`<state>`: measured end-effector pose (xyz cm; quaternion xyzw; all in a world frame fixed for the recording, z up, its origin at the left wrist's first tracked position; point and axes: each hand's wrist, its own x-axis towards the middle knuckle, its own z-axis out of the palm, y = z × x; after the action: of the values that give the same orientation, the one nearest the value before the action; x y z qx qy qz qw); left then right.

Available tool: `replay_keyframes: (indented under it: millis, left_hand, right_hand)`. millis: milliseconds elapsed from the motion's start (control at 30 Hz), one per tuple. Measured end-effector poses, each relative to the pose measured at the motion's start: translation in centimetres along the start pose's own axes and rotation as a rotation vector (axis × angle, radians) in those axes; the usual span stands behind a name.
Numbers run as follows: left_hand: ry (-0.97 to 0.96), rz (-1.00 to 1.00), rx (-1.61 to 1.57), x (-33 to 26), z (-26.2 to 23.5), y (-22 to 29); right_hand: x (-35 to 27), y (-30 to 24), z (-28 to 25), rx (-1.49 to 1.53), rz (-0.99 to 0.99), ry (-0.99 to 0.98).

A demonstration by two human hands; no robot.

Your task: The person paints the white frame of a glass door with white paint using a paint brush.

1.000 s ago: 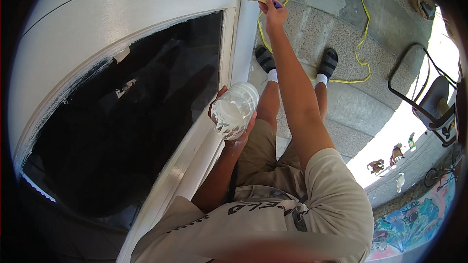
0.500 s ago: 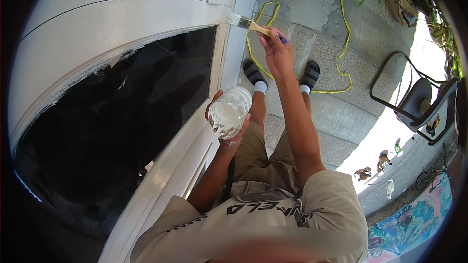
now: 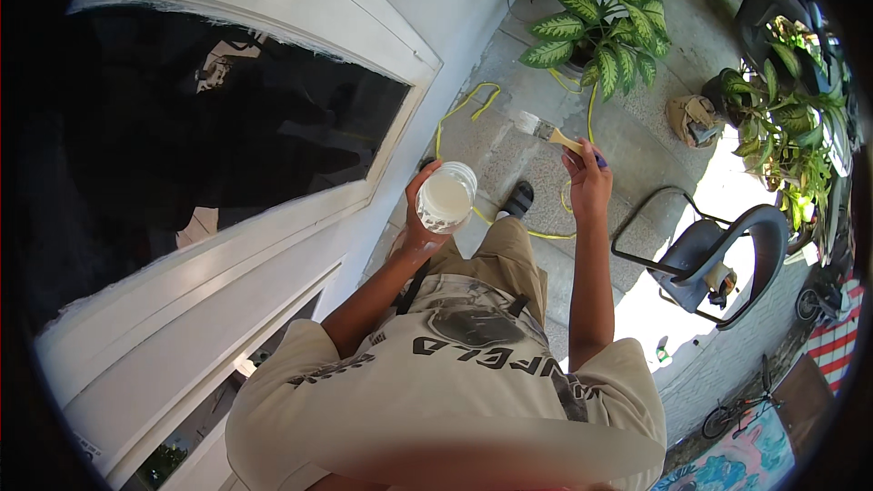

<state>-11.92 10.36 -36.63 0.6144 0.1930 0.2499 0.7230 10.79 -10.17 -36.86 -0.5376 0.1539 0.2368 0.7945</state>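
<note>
My left hand (image 3: pixel 426 218) is wrapped round a clear plastic jar (image 3: pixel 446 198) in front of my waist. White paint coats the jar's inside and smears its wall. Out to the right, my right hand (image 3: pixel 589 177) grips a paintbrush (image 3: pixel 567 143) by its wooden handle, which has a purple end. White paint covers the bristles, which point up and left over the floor, apart from any surface. At my left stands a white-painted door (image 3: pixel 300 218) with a dark glass pane (image 3: pixel 236 127); white paint edges the glass unevenly.
A leafy potted plant (image 3: pixel 596 23) stands ahead near the white wall (image 3: pixel 482 0). Yellow cord (image 3: pixel 440 132) winds over the paved floor. To my right are a black chair (image 3: pixel 696 259), a brown bag (image 3: pixel 696 120) and more plants (image 3: pixel 782 118). A bicycle (image 3: pixel 741 409) is farther off.
The brush has come away from the door frame's upper corner and moved right with my right hand. The view has turned, bringing more plants into sight. My left hand still holds the jar.
</note>
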Motion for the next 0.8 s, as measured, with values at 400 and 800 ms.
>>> replay_keyframes:
  millis: [400, 800]
  left_hand:
    - [0.093, 0.104, 0.126, -1.0, 1.6, 3.8]
    - [0.234, 0.099, 0.208, -2.8, -1.5, 9.7]
  right_hand:
    - [-3.1, -6.7, 1.2, -0.109, -0.01, -0.14]
    - [-7.2, -7.4, 7.9, -0.086, 0.04, -0.285]
